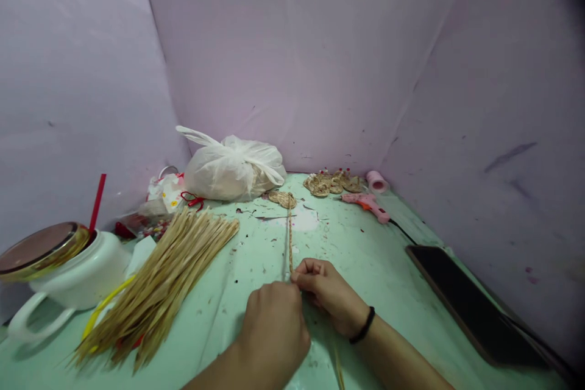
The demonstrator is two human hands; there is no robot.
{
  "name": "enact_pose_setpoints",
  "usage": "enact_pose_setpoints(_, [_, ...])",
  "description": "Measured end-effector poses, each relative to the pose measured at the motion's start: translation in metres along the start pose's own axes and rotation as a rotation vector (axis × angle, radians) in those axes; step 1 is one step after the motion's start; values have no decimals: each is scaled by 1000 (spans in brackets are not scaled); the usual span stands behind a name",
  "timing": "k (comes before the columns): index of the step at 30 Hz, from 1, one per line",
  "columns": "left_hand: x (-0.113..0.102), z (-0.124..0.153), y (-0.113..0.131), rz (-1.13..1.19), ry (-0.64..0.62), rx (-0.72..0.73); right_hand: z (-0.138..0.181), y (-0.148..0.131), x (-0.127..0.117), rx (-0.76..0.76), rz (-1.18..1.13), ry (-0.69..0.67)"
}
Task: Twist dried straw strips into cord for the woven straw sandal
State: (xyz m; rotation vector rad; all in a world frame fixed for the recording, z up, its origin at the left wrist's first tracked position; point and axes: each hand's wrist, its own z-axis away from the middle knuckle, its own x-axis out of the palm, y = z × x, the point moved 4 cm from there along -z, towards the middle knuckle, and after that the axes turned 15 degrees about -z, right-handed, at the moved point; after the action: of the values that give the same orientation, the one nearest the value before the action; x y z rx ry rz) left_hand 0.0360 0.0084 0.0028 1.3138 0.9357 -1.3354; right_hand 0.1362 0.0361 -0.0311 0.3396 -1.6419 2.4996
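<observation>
A thin straw braid (290, 237) runs taut toward me from a coiled straw piece (282, 198) at the back of the table. My right hand (326, 289), with a black band at its wrist, pinches the near end of the braid between thumb and fingers. Close beside it, my left hand (274, 323) is closed in a fist, its back toward me. What its fingers hold is hidden. Below the hands, loose straw strands (338, 365) hang toward the front edge.
A bundle of dried straw (169, 280) lies left, beside a white mug (86, 274) with a lid (43, 250). Behind are a white plastic bag (233, 170), several woven straw pieces (331, 183), a pink roll (376, 181) and a pink glue gun (368, 204). A phone (470, 304) lies right.
</observation>
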Motion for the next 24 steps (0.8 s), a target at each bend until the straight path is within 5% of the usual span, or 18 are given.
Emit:
enact_pose_setpoints(3, [-7, -9, -7, 200, -44, 31, -1, 0, 0, 26, -54, -77])
enact_pose_setpoints(5, [-12, -20, -22, 441, -47, -91, -1, -1, 1, 49, -77, -130])
enact_pose_setpoints(9, [4, -34, -29, 1019, -405, -210, -2, -2, 1, 50, -94, -204])
enact_pose_setpoints(12, [19, -36, -24, 1177, -577, -169, -5, 0, 0, 36, -68, -228])
enact_pose_setpoints(19, [22, -40, -24, 978, -386, -216, -9, -1, -7, -141, 307, -178])
enact_pose_setpoints(24, [20, -40, -19, 961, -300, -177, 9, -22, -9, -323, 776, -14])
